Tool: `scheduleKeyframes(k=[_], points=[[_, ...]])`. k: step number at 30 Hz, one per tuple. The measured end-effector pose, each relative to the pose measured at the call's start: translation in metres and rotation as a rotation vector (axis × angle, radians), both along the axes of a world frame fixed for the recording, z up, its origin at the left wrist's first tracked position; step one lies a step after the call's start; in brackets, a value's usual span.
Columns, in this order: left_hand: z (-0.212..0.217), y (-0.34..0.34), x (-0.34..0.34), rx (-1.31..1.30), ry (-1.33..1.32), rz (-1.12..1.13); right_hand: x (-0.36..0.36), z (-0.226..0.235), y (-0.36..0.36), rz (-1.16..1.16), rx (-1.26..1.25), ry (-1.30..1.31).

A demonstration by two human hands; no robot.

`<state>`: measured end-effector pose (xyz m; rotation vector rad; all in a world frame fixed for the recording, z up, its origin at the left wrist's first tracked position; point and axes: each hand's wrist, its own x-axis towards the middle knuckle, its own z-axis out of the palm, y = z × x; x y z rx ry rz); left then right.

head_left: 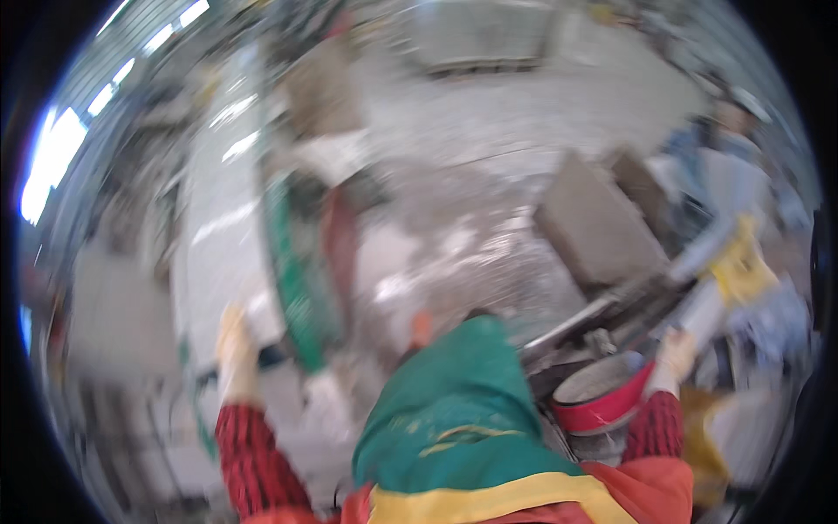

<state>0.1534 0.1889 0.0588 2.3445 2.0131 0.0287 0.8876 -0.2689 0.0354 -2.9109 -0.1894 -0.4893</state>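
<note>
Although blur softens every outline, my left hand [234, 345] shows at the near end of a long, glossy white table [218, 227], overlapping its edge. Whether its fingers press, curl over that edge or merely hover, I cannot tell; perhaps the edge serves as a steadying point. My right hand [676, 356] is well apart from it, beside a long, pale, tube-like shape [704, 307]. Its fingers look bent, but I cannot tell whether they close on anything. The spread of my arms may be for balance, and it leaves my green apron [445, 397] between them.

Just inside my right forearm sits a round bucket with a red rim [602, 417], near enough, I judge, to catch a sleeve. Beyond it a slim, pale metal bar [572, 330] runs at a slant, its edge bounding the room on that side. Further out, a broad grey-brown rectangular board [598, 227] stands tilted; leaning probably keeps it out of the way.

Along the table's right side runs a curved green strip [292, 279], with a dull red panel [340, 240] just past it. Between that panel and the tilted board stretches a shiny, wet-looking floor [463, 236], the widest way forward. Past the boards, at far right, is a co-worker in bluish clothing [690, 162], near a bright yellow cloth-like piece [742, 266].
</note>
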Motion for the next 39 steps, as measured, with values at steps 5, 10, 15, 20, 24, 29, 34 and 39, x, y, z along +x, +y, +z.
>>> scheduleKeyframes(k=[5, 10, 15, 20, 24, 29, 34, 39], points=[[0.011, 0.023, 0.077, 0.127, -0.418, -0.003, -0.008, 0.011, 0.027, -0.025, 0.044, -0.11], [0.037, 0.016, 0.146, 0.053, -0.555, 0.017, -0.014, -0.002, 0.014, 0.005, 0.05, -0.167], [0.043, 0.013, 0.163, -0.019, -0.594, 0.022, -0.027, -0.004, 0.0, -0.037, 0.035, -0.151], [0.048, 0.012, 0.162, -0.055, -0.626, 0.052, -0.032, -0.005, 0.005, 0.018, 0.03, -0.249], [0.051, 0.012, 0.158, -0.064, -0.646, 0.077, -0.034, -0.006, 0.005, 0.021, 0.056, -0.214], [0.05, 0.009, 0.152, -0.09, -0.665, 0.095, -0.037, -0.009, 0.004, 0.02, 0.06, -0.211], [0.049, 0.006, 0.141, -0.107, -0.687, 0.13, -0.043, -0.009, 0.004, 0.033, 0.058, -0.202], [0.047, 0.004, 0.129, -0.126, -0.703, 0.158, -0.051, -0.006, 0.005, 0.036, 0.034, -0.239]])
